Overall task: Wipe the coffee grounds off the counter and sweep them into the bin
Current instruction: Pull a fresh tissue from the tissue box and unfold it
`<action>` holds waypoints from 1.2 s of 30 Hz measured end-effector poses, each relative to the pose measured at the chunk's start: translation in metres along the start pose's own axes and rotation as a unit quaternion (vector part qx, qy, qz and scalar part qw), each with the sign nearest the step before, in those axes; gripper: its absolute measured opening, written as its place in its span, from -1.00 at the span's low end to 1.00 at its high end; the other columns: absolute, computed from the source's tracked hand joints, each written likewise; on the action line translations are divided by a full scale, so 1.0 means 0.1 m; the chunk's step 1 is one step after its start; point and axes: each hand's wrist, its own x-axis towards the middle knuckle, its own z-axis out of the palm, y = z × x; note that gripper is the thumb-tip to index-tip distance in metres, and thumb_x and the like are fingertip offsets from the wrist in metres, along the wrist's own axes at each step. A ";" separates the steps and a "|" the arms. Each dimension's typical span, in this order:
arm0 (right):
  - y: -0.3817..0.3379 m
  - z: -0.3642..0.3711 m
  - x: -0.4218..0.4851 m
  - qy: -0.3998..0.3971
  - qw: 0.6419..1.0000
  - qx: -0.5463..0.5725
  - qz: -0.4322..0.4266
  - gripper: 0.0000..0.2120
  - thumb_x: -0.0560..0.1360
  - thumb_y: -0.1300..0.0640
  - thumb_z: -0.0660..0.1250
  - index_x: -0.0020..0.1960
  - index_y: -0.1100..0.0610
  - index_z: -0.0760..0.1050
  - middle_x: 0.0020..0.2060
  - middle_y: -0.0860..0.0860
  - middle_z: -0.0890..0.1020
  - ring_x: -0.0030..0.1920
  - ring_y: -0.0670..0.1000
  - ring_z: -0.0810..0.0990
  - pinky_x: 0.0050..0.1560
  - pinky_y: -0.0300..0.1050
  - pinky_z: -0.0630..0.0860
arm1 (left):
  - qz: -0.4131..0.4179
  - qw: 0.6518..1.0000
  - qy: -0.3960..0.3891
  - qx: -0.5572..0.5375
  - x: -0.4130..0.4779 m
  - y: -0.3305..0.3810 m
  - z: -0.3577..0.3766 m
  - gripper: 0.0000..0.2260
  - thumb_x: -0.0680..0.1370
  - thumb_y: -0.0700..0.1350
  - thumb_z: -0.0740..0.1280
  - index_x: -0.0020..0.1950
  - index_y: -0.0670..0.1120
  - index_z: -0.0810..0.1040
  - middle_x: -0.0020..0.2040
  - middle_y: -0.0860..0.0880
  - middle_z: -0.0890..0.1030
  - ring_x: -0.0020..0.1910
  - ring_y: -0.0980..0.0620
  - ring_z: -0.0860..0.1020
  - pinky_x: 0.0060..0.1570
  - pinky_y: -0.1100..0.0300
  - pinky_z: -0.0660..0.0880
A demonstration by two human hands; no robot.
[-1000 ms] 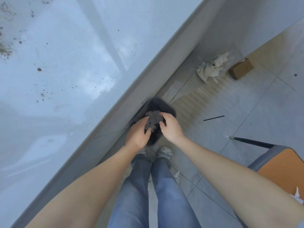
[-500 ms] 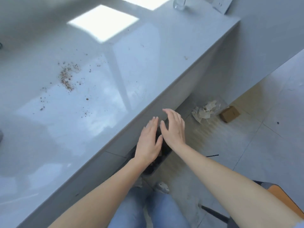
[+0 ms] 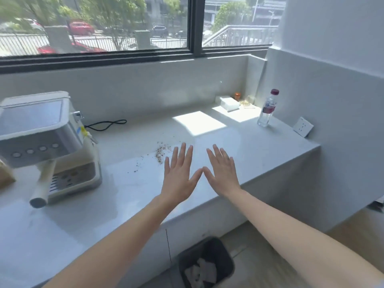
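1. Both hands are spread flat and empty above the table: left hand [image 3: 178,179], right hand [image 3: 223,173], thumbs nearly touching.
2. The coffee grounds [image 3: 161,152] lie scattered on the table [image 3: 259,146], just beyond the left fingertips.
3. They look light, loose and dry, likely to scatter; nothing to grip, so push them with a cupped palm.
4. The bin [image 3: 207,265] stands on the floor below the table edge.

Pale counter [image 3: 259,154] bears coffee grounds [image 3: 161,151], espresso machine [image 3: 45,142], bottle [image 3: 268,109].
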 end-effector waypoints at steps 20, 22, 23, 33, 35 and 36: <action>-3.47 0.40 0.77 0.060 0.973 0.124 -0.183 -0.45 0.60 -0.01 0.12 0.54 0.03 0.04 0.56 0.01 0.02 0.55 0.04 -0.08 0.52 0.06 -0.07 | -0.073 0.979 0.129 0.138 -0.82 -2.18 -2.72 -0.38 0.58 0.17 0.08 0.54 0.09 -0.16 0.57 0.10 -0.20 0.53 0.08 -0.27 0.43 -0.01 -0.35; -3.83 0.54 0.78 0.057 0.968 0.143 -0.200 -0.45 0.59 0.01 0.14 0.53 0.06 0.07 0.56 0.04 0.05 0.55 0.06 -0.05 0.52 0.03 -0.04 | -0.089 0.975 0.128 0.157 -1.00 -2.49 -2.92 -0.38 0.58 0.19 0.06 0.54 0.09 -0.17 0.57 0.09 -0.20 0.52 0.07 -0.28 0.39 0.03 -0.39; -4.01 0.61 0.78 0.053 0.965 0.153 -0.208 -0.45 0.59 0.02 0.15 0.53 0.07 0.08 0.55 0.05 0.07 0.54 0.06 -0.04 0.52 0.02 -0.02 | -0.102 0.973 0.129 0.160 -1.09 -2.64 -3.02 -0.38 0.58 0.19 0.05 0.54 0.09 -0.17 0.57 0.09 -0.20 0.53 0.07 -0.27 0.39 0.04 -0.39; -5.22 1.24 1.18 -0.032 0.928 0.188 -0.320 -0.47 0.58 0.08 0.19 0.51 0.11 0.15 0.54 0.06 0.11 0.54 0.06 -0.01 0.49 -0.04 0.01 | -0.221 0.955 0.144 0.137 -1.32 -3.65 -3.49 -0.40 0.60 0.15 0.07 0.55 0.07 -0.14 0.57 0.11 -0.18 0.53 0.09 -0.24 0.46 -0.05 -0.28; -5.40 1.40 1.30 -0.061 0.922 0.197 -0.328 -0.46 0.58 0.09 0.20 0.51 0.12 0.14 0.54 0.04 0.11 0.54 0.05 0.01 0.48 -0.06 0.03 | -0.246 0.949 0.149 0.130 -1.33 -3.82 -3.51 -0.40 0.60 0.15 0.06 0.55 0.06 -0.15 0.57 0.11 -0.19 0.53 0.08 -0.24 0.46 -0.04 -0.28; -5.48 1.49 1.34 -0.077 0.921 0.198 -0.327 -0.45 0.57 0.10 0.21 0.51 0.13 0.14 0.54 0.05 0.11 0.54 0.05 0.03 0.47 -0.08 0.04 | -0.262 0.945 0.145 0.128 -1.34 -3.91 -3.51 -0.40 0.60 0.16 0.06 0.55 0.06 -0.15 0.57 0.10 -0.19 0.53 0.08 -0.24 0.47 -0.04 -0.28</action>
